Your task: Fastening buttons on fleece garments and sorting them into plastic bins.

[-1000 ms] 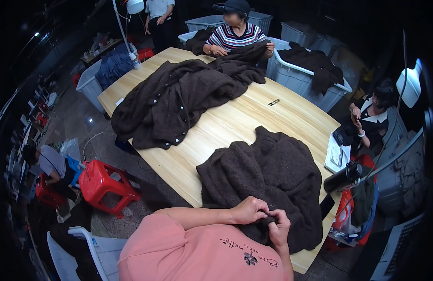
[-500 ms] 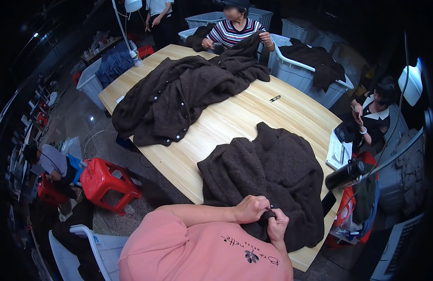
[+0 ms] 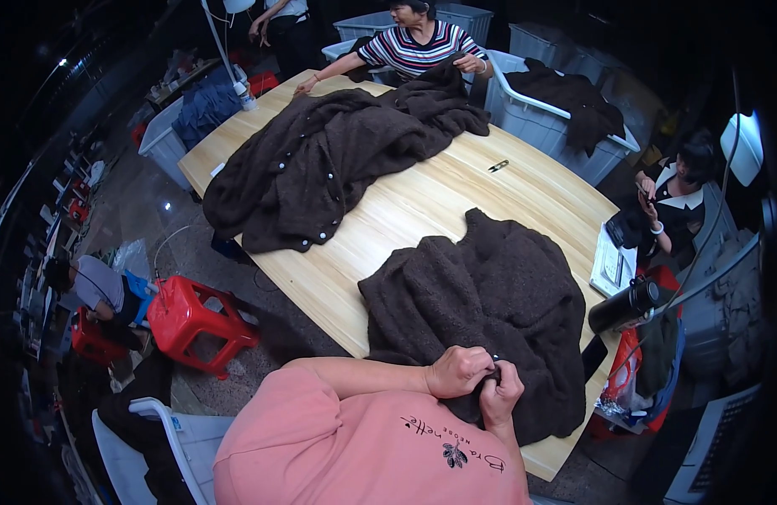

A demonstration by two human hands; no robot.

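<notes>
A dark brown knit garment (image 3: 489, 286) lies bunched on the near right of the wooden table (image 3: 397, 202). My left hand (image 3: 461, 371) is closed on its near edge, fingertips pinched together. Right beside it, my right hand (image 3: 501, 392) pinches the same edge, thumb and fingers meeting the left fingertips. A small pale button (image 3: 496, 358) shows by the fingertips; what else sits between them is hidden. Farther off lies a second dark brown garment (image 3: 321, 160) with several pale buttons, touched by neither of my hands.
Small thread snips (image 3: 498, 166) lie toward the far right of the table. A black flask (image 3: 624, 307) and a white notebook (image 3: 613, 265) are at the right edge. Co-workers sit at the far side and right. A red stool (image 3: 199, 324) and a grey bin (image 3: 195, 446) stand left.
My fingertips have drawn closer together on the garment edge and risen slightly. The co-worker across the table has stretched an arm out to the left over the tabletop.
</notes>
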